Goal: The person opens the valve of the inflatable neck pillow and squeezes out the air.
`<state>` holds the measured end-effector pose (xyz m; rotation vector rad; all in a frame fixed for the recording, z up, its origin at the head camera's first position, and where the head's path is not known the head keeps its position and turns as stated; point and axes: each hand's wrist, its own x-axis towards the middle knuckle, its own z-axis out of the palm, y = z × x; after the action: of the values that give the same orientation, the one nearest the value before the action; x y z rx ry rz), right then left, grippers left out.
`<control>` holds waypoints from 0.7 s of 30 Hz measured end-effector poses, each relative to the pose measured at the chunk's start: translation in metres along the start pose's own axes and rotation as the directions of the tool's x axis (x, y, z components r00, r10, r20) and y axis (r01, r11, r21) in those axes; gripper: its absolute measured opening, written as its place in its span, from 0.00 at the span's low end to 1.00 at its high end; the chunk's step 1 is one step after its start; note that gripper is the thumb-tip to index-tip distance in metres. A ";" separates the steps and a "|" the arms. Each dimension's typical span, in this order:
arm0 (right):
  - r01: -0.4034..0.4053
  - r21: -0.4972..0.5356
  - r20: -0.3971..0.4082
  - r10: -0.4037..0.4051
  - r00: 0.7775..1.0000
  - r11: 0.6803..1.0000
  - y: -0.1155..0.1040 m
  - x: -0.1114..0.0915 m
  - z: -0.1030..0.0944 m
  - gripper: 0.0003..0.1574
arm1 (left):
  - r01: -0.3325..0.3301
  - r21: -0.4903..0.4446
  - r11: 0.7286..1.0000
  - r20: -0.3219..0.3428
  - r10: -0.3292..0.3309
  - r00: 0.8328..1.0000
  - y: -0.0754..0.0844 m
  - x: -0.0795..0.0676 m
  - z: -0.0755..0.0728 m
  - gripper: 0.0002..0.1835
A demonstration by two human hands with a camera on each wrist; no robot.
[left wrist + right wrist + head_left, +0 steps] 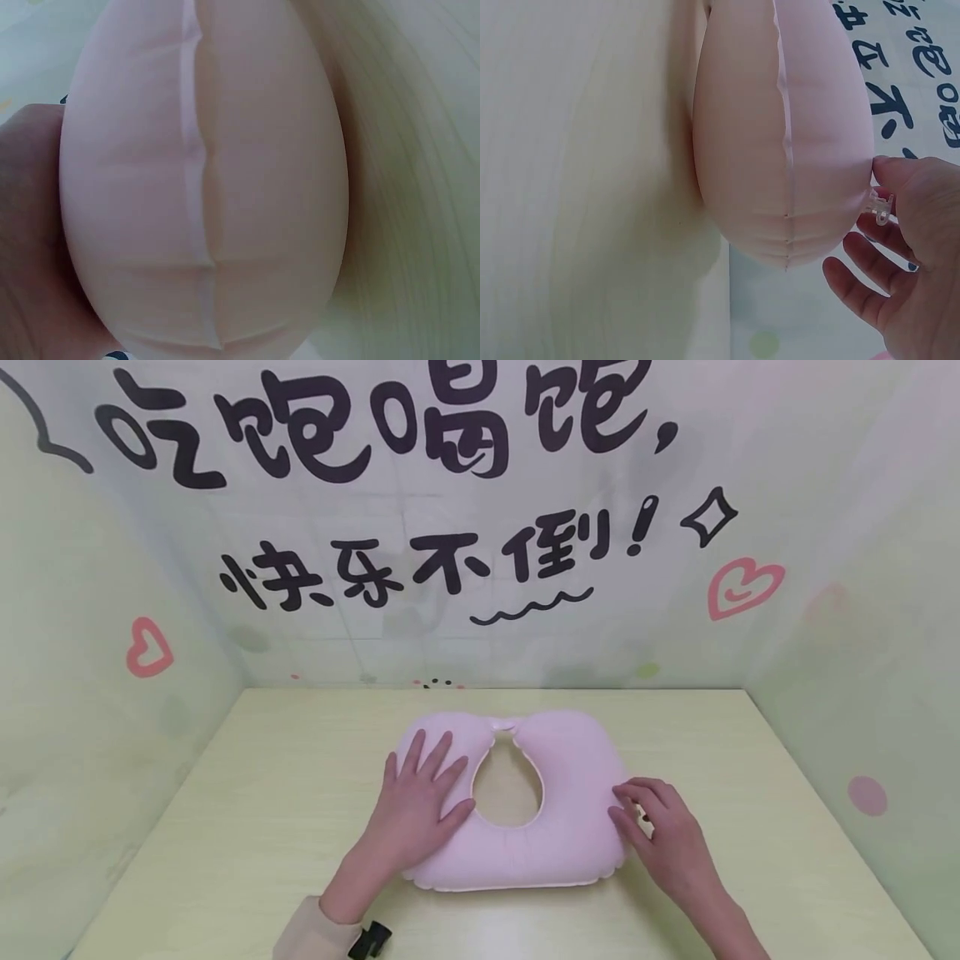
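On tabletop (225,802), near back edge | inflatable neck pillow (517,856) | left hand (415,810): fingers splayed atop | right hand (670,839): fingers parted around valve (882,206) | room both sides

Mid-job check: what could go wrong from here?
Air could escape under the left grip, spread on the full-looking pillow, if the clear valve is open; I can't tell. The right grip, close to that small valve, could fumble it. And the pillow might slide on the table, since neither grip encircles it.
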<state>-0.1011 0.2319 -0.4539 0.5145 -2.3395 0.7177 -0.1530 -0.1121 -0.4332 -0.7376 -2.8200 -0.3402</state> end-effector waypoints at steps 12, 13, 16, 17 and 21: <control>0.021 -0.027 -0.095 -0.024 0.995 0.999 0.002 -0.008 0.004 0.19 | -0.008 0.001 1.000 -0.004 0.008 1.000 -0.002 -0.002 0.000 0.30; 0.023 -0.037 -0.109 -0.027 0.994 0.999 0.003 -0.009 0.004 0.25 | -0.007 0.002 1.000 -0.002 0.007 1.000 -0.003 -0.002 0.000 0.30; 0.028 -0.049 -0.142 -0.035 0.989 0.998 0.004 -0.011 0.006 0.33 | -0.005 0.000 1.000 0.005 0.005 1.000 -0.003 -0.001 0.000 0.30; 0.029 -0.044 -0.145 -0.035 0.989 0.999 0.005 -0.012 0.006 0.33 | -0.004 0.001 1.000 0.006 0.004 1.000 -0.003 -0.001 0.000 0.30; 0.017 -0.019 -0.139 -0.019 0.990 1.000 0.005 -0.014 0.006 0.26 | -0.006 -0.011 1.000 0.011 0.006 1.000 -0.003 -0.001 0.000 0.30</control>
<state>-0.0958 0.2345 -0.4689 0.4621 -2.2067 0.7008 -0.1535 -0.1156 -0.4341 -0.7525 -2.8274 -0.3521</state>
